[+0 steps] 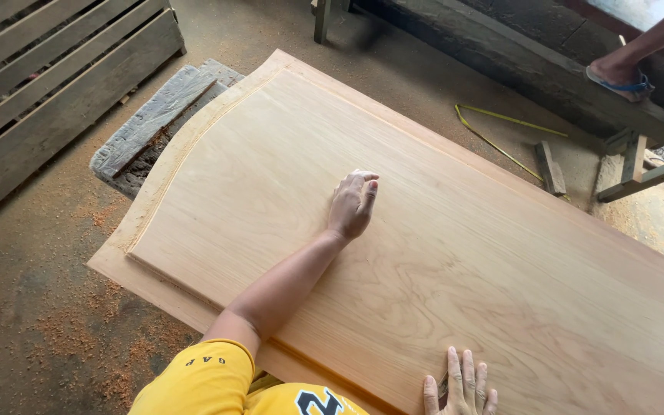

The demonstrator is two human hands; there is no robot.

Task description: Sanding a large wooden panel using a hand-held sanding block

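A large pale wooden panel point(455, 253) with a curved raised edge lies flat across most of the view. My left hand point(353, 204) reaches out from a yellow sleeve and rests near the panel's middle, fingers curled tight against the wood. Anything under the fingers is hidden. My right hand point(459, 384) lies flat on the panel's near edge at the bottom, fingers spread and holding nothing.
A weathered grey plank support point(155, 123) sticks out under the panel's left end. A slatted wooden frame point(40, 77) stands at upper left. Another person's foot in a blue sandal point(620, 77) rests on a beam at upper right. A yellow cord point(501, 131) and wood block point(551, 165) lie on the sawdust-covered floor.
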